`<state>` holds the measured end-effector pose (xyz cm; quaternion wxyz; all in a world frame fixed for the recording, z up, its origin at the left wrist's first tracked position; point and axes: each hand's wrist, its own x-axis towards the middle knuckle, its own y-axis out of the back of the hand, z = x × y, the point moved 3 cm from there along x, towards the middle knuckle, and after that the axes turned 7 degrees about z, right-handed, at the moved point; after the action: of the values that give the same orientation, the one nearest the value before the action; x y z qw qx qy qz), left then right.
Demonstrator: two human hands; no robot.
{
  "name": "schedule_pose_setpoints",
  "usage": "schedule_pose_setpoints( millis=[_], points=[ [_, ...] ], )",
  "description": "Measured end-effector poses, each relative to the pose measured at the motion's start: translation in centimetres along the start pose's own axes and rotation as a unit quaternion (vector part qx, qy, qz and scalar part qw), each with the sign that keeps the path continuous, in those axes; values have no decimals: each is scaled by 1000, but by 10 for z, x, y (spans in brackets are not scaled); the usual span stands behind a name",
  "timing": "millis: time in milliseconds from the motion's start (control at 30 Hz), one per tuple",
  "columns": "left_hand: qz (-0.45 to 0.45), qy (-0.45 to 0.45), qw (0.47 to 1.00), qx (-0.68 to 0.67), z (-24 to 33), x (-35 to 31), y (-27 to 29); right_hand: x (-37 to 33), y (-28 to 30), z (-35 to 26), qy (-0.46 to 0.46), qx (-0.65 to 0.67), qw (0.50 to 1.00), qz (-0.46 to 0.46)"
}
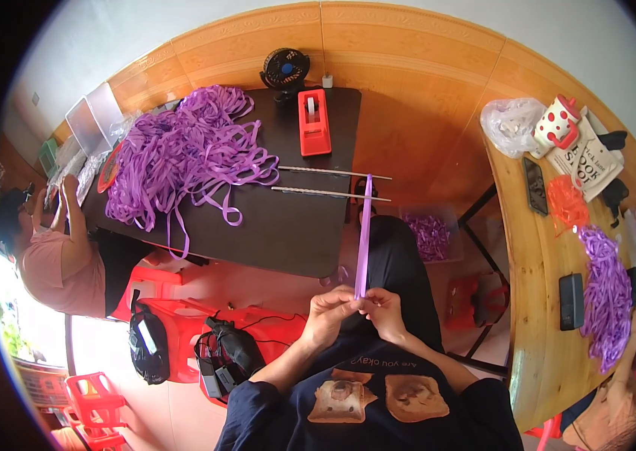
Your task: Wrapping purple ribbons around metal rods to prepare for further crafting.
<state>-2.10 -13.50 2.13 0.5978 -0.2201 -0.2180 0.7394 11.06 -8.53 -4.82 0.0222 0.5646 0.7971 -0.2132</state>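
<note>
Dark shirt [400,374], hands [327,316] pinching a purple ribbon [364,252], glossy, narrow, straight, reaching two thin rods [318,193]

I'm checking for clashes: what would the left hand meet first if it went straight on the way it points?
Most likely the right hand, just past the purple ribbon strip at the fingertips of the left hand; the exact depth between them is unclear.

Glossy ribbon [364,244], metal rods [325,193], wooden table [534,331]
</note>
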Motion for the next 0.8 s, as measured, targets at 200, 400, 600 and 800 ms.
schedule_pose_setpoints(
  millis=[200, 400, 600, 800],
  points=[
    [85, 78, 985, 128, -32, 4, 26, -12, 4, 20, -52, 15, 997, -47],
    [78, -52, 889, 449, -17, -9, 19, -10, 6, 16, -102, 19, 994, -27],
    [84, 44, 935, 342, -42, -14, 43, -11, 4, 17, -91, -55, 994, -41],
    [1, 166, 962, 218, -19, -3, 39, -10, 5, 20, -68, -17, 997, -39]
  ],
)
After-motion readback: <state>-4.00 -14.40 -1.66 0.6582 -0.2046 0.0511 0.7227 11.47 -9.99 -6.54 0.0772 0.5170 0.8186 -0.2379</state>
